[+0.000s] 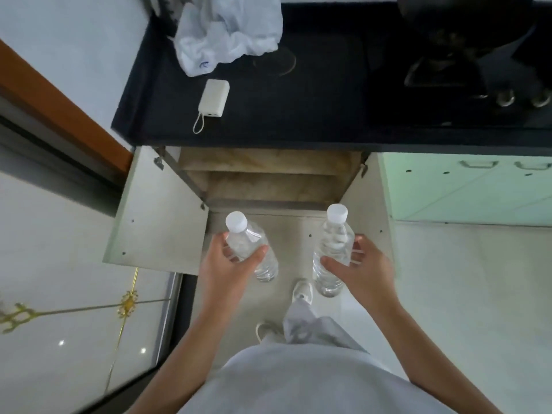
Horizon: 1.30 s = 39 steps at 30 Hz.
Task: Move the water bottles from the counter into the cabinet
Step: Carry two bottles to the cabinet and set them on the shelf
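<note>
open cabinet (263, 186); two bottles (242, 234) (336, 234), probably water

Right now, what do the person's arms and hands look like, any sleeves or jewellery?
Left hand and right hand are bare: no gloves, rings or watch visible. No sleeves show below the elbows. The person wears a light grey top.

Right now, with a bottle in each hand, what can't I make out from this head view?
All in the head view.
- Cabinet: shelf backs hidden under the counter edge.
- Dark object, top right: cut off by the frame, black on black, unidentifiable.
- Counter behind the plastic bag: hidden, so more bottles cannot be ruled out.
- Left hand and right hand: fingers partly hidden behind the left bottle and right bottle.
</note>
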Tool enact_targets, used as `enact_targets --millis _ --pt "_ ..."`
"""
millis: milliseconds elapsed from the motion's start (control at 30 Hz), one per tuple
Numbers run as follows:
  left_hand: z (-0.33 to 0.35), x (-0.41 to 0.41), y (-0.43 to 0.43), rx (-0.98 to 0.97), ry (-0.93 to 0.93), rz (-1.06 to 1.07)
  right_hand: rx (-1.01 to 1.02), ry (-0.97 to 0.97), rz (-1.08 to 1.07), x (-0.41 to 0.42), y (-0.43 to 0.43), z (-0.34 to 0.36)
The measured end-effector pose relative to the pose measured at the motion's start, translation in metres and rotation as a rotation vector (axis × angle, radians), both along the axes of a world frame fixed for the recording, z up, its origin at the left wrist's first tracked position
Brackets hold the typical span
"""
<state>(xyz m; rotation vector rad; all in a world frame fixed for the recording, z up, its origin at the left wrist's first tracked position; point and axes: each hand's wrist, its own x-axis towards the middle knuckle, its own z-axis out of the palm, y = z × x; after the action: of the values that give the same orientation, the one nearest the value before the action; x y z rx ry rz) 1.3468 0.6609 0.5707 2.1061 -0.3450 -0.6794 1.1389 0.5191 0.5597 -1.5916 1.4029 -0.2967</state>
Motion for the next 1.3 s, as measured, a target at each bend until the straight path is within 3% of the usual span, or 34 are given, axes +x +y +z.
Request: enact_targets --millis 367,533,800,1100,1300 --pt "-0.035 0.055 -0.014 0.137 -0.013 0.088 0.042 0.069 0.174 0.103 -0.043 -0.051" --pt "-0.08 0.09 -0.028 0.156 0.026 0.066 0.059 0.107 0.15 0.133 -0.048 -0.088" --pt "-0.209 0.138 -0.06 0.082 0.157 0.003 0.067 0.147 0.043 0.175 -0.049 -0.199" --pt "-0.381 0.177 -0.108 0.053 0.136 -0.086 0.033 0.09 0.004 0.221 -0.088 -0.371" --pt "-0.503 0.196 -0.141 0.022 0.027 -0.09 -0.006 0.056 -0.044 0.231 -0.125 -0.495"
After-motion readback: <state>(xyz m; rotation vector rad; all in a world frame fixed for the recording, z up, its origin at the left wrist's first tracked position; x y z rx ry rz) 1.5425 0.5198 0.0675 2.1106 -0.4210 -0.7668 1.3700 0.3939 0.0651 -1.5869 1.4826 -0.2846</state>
